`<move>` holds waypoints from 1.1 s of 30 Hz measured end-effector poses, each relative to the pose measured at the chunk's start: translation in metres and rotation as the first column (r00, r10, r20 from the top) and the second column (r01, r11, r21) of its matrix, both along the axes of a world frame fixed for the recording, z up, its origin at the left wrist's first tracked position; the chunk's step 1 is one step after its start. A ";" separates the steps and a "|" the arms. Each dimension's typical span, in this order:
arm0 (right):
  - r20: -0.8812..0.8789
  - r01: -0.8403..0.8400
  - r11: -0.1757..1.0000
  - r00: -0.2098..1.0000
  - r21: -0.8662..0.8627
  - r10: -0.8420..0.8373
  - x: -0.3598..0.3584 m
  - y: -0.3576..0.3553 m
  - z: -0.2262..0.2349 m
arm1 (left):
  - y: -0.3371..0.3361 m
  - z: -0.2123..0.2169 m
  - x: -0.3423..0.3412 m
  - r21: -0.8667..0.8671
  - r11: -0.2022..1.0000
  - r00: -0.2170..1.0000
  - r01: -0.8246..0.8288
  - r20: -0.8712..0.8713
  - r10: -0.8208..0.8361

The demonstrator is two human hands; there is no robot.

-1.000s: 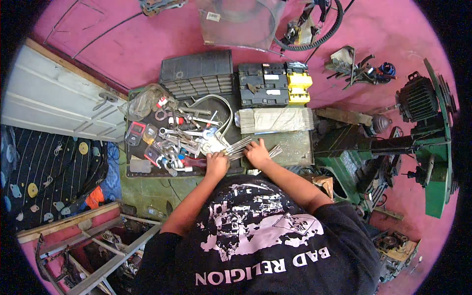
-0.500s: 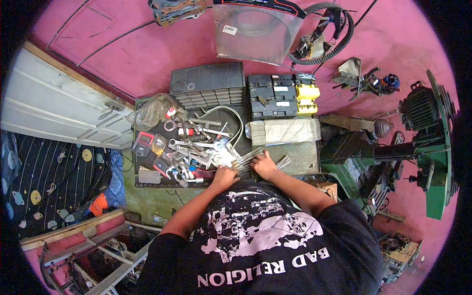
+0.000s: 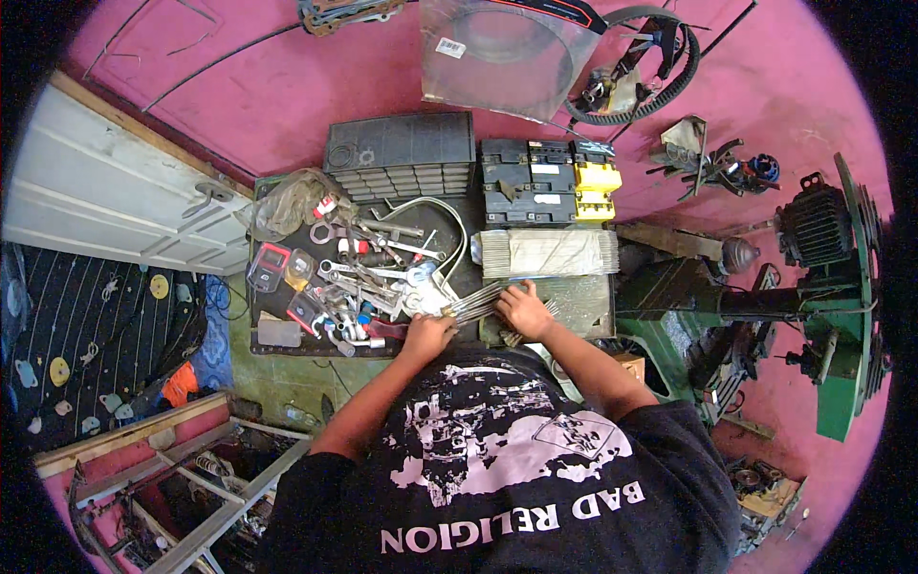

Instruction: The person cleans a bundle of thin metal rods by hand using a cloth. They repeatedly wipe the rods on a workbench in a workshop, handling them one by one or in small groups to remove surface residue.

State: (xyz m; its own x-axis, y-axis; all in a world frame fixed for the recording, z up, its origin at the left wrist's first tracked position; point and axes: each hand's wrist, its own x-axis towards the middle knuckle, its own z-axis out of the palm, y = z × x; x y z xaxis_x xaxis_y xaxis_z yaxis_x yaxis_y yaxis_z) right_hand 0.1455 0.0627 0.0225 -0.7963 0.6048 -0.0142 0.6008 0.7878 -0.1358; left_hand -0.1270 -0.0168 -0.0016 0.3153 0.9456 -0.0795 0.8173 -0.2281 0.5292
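Note:
A bundle of thin metal rods (image 3: 475, 303) lies slantwise between my hands at the front of the workbench. My left hand (image 3: 432, 336) is closed round its lower left end. My right hand (image 3: 524, 312) is bent over the upper right end with its fingers curled on the rods. A few more rods (image 3: 552, 307) stick out beside my right hand, partly hidden by it. Just behind lies a wide row of similar rods (image 3: 493, 253) with a pale paper wrap (image 3: 552, 253) across it. Left of my left hand is a heap of wrenches and sockets (image 3: 359, 287).
Black batteries (image 3: 521, 206) and a yellow one (image 3: 595, 193) stand at the back, beside a dark drawer cabinet (image 3: 402, 143). A curved metal strap (image 3: 463, 234) lies mid-bench. On the right stands a green drill press (image 3: 846, 316); a white door (image 3: 124, 191) is at the left.
The whole view has shifted slightly. My right hand has moved a little up and right along the rods. My left hand stays at their lower end.

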 end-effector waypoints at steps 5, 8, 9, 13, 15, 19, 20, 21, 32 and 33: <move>-0.082 0.109 0.994 0.990 -0.018 -0.110 0.007 0.003 0.031 | 0.002 0.024 -0.002 -0.025 0.992 0.946 -0.121 0.300 0.123; -0.192 0.173 0.984 0.965 -0.047 -0.179 0.002 0.019 0.049 | 0.003 0.035 -0.004 -0.144 0.963 0.845 -0.228 0.461 0.270; -0.242 0.216 0.976 0.946 -0.022 -0.214 -0.003 0.030 0.059 | 0.001 0.043 -0.005 -0.200 0.937 0.792 -0.288 0.500 0.350; -0.268 0.511 0.849 0.844 0.133 -0.465 -0.019 0.113 0.067 | -0.005 0.053 -0.025 -0.263 0.853 0.626 -0.451 0.588 0.512; -0.218 0.581 0.775 0.813 0.249 -0.539 -0.029 0.149 0.059 | -0.007 0.055 -0.034 -0.245 0.805 0.579 -0.540 0.586 0.567; -0.097 0.487 0.809 0.870 0.330 -0.484 -0.023 0.186 0.024 | -0.004 0.071 -0.043 -0.275 0.779 0.512 -0.563 0.624 0.591; -0.062 0.496 0.814 0.862 0.304 -0.502 -0.030 0.186 0.025 | -0.005 0.068 -0.047 -0.274 0.784 0.518 -0.557 0.624 0.586; -0.025 0.509 0.814 0.851 0.278 -0.524 -0.037 0.182 0.033 | -0.006 0.067 -0.049 -0.274 0.792 0.526 -0.546 0.624 0.578; -0.244 0.058 0.996 0.967 -0.068 -0.072 -0.140 -0.009 0.067 | 0.009 0.110 -0.060 -0.095 0.912 0.816 -0.400 0.417 0.401; -0.240 0.069 0.983 0.965 -0.168 -0.108 -0.142 -0.013 0.067 | 0.009 0.113 -0.063 -0.090 0.928 0.849 -0.362 0.380 0.368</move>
State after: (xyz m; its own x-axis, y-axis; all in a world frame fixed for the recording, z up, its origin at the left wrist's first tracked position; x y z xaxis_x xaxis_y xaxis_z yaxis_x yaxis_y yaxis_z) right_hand 0.0031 0.0494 0.0892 -0.7303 0.6789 0.0761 0.5991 0.6900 -0.4061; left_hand -0.1899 -0.0081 0.1115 -0.0442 0.9983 -0.0384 0.5719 0.0568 0.8184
